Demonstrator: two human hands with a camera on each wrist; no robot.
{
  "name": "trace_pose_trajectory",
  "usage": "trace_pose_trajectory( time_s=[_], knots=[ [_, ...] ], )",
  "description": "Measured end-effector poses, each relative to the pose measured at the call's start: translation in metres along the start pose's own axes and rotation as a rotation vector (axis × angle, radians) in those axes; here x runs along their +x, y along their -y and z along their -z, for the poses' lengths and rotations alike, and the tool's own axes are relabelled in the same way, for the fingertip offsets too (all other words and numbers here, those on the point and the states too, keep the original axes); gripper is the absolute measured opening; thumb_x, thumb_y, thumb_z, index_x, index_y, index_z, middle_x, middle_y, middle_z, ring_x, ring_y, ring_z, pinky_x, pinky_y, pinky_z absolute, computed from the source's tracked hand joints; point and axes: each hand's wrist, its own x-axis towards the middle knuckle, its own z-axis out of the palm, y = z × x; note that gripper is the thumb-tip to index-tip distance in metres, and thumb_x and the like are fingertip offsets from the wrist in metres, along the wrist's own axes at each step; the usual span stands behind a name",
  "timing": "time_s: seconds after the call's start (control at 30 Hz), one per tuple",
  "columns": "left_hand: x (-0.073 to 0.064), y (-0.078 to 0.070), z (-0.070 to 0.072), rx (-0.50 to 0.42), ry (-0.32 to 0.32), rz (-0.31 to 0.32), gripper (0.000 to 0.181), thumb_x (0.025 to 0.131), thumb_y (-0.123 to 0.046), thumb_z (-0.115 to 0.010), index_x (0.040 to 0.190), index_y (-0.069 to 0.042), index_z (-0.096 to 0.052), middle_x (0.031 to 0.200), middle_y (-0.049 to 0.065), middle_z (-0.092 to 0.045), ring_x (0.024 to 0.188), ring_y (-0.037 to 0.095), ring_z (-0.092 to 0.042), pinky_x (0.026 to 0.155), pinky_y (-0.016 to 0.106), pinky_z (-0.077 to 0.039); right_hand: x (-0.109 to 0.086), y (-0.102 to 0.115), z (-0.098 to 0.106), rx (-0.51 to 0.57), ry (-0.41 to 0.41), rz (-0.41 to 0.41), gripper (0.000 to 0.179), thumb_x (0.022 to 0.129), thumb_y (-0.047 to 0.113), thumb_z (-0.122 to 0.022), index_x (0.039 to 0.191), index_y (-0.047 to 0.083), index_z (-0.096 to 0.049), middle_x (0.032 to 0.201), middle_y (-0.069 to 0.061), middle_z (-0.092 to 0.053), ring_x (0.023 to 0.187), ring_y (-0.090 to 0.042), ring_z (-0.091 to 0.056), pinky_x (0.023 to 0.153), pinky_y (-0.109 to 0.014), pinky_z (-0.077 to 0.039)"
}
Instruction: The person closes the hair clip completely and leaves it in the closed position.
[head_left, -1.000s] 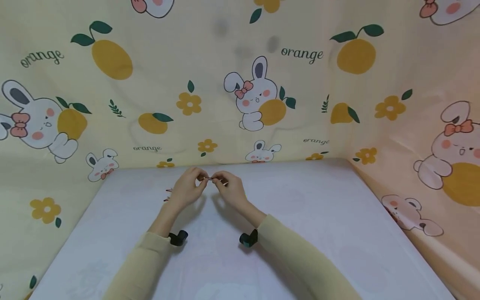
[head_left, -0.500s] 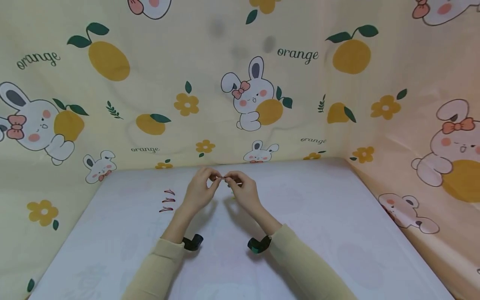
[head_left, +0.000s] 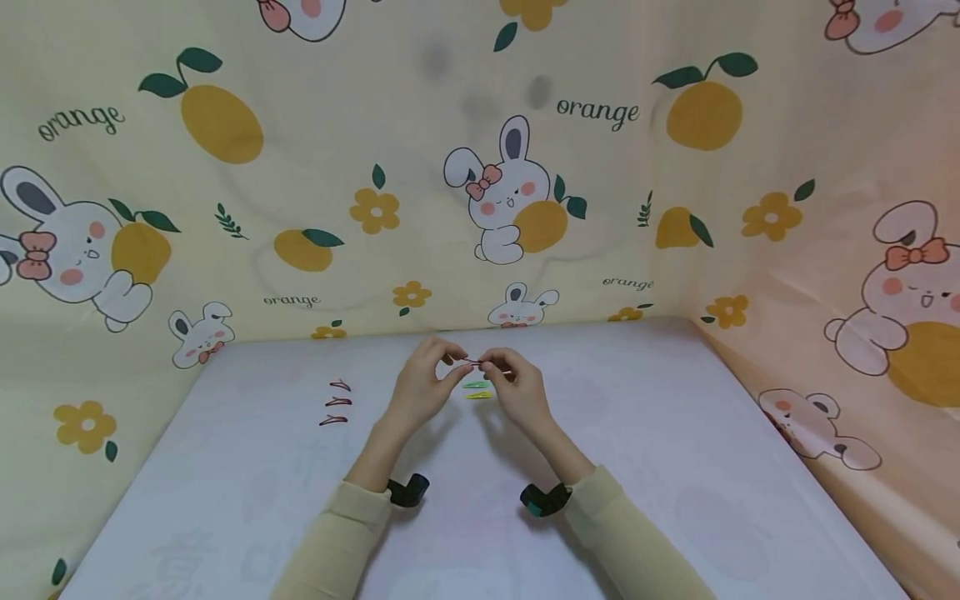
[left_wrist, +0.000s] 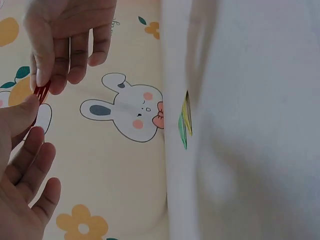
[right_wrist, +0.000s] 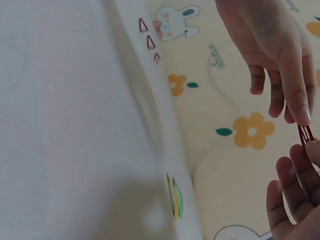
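Both hands meet above the far part of the table, joined by one red snap hair clip [left_wrist: 43, 92]. My left hand [head_left: 420, 385] pinches one end of it between thumb and fingers. The other end is pinched by my right hand [head_left: 517, 390]. Just below the hands in the head view, a green hair clip [head_left: 476, 385] and a yellow hair clip [head_left: 478, 396] lie side by side on the table. To the left of my left hand, three red hair clips [head_left: 338, 402] lie in a column, sprung open.
The white-covered table [head_left: 247, 500] reaches back to a cream curtain [head_left: 435, 100] printed with rabbits, oranges and flowers, which also hangs along both sides. A black wrist camera [head_left: 408, 491] sits on the left wrist and another black camera [head_left: 545, 500] on the right.
Both hands have moved rightward together, keeping hold of the red hair clip. The three red clips on the left and the green and yellow ones have come into view from behind the hands.
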Motion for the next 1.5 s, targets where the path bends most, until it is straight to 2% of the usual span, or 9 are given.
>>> trace_pose_trajectory(
  time_s=[0.23,0.33,0.5,0.67,0.87,1.13,1.5],
  knots=[
    [-0.003,-0.005,-0.008,-0.015,0.054,0.011,0.015,0.094,-0.014,-0.079,0.106,-0.008,-0.071,0.105,0.005,-0.068,0.096,0.025,-0.064,0.083,0.044,-0.055,-0.005,-0.007,0.012,-0.052,0.015,0.02,0.007,0.1,0.008,-0.069,0.105,0.009,-0.074,0.104,-0.006,-0.074,0.09,-0.02,-0.07,0.079,-0.029,-0.057],
    [-0.006,-0.006,-0.011,-0.006,0.072,0.027,0.014,0.095,-0.015,-0.078,0.106,-0.009,-0.072,0.105,0.004,-0.068,0.097,0.024,-0.065,0.083,0.039,-0.054,-0.007,-0.009,0.015,-0.056,0.02,0.008,0.007,0.1,0.008,-0.069,0.105,0.009,-0.074,0.104,-0.005,-0.074,0.09,-0.019,-0.07,0.078,-0.029,-0.057],
    [-0.008,-0.007,-0.014,-0.009,0.095,0.051,0.012,0.096,-0.014,-0.076,0.106,-0.009,-0.072,0.104,0.003,-0.069,0.097,0.025,-0.065,0.083,0.039,-0.054,-0.01,-0.013,0.017,-0.058,0.022,-0.024,0.007,0.101,0.007,-0.068,0.105,0.009,-0.074,0.105,-0.006,-0.074,0.09,-0.02,-0.069,0.078,-0.029,-0.055],
    [-0.011,-0.005,-0.016,-0.023,0.089,0.044,0.009,0.096,-0.009,-0.074,0.105,-0.008,-0.072,0.102,0.003,-0.069,0.096,0.028,-0.067,0.083,0.041,-0.054,-0.012,-0.015,0.014,-0.076,0.005,-0.023,0.008,0.1,0.005,-0.069,0.105,0.006,-0.074,0.105,-0.009,-0.074,0.089,-0.022,-0.07,0.077,-0.027,-0.054],
    [-0.013,-0.003,-0.017,-0.021,0.072,0.05,0.007,0.096,-0.007,-0.073,0.103,-0.008,-0.072,0.099,0.002,-0.068,0.094,0.02,-0.066,0.084,0.045,-0.055,-0.013,-0.017,0.012,-0.075,0.012,-0.01,0.01,0.099,0.002,-0.069,0.107,-0.001,-0.072,0.106,-0.016,-0.073,0.091,-0.034,-0.072,0.078,-0.03,-0.055],
    [-0.015,-0.002,-0.017,-0.02,0.045,0.056,0.005,0.095,-0.004,-0.073,0.1,-0.007,-0.071,0.096,0.004,-0.069,0.092,0.02,-0.066,0.079,0.04,-0.054,-0.014,-0.013,0.015,-0.096,0.072,0.02,0.008,0.1,0.007,-0.069,0.106,0.006,-0.073,0.103,-0.008,-0.074,0.088,-0.025,-0.072,0.08,-0.032,-0.056],
    [-0.018,0.0,-0.017,-0.013,0.041,0.031,0.004,0.094,-0.003,-0.073,0.096,-0.005,-0.07,0.094,0.004,-0.069,0.089,0.02,-0.066,0.074,0.037,-0.052,-0.017,-0.014,0.016,-0.088,0.127,0.047,0.007,0.099,0.005,-0.069,0.106,0.005,-0.073,0.099,-0.008,-0.075,0.088,-0.025,-0.071,0.082,-0.033,-0.056]
  ],
)
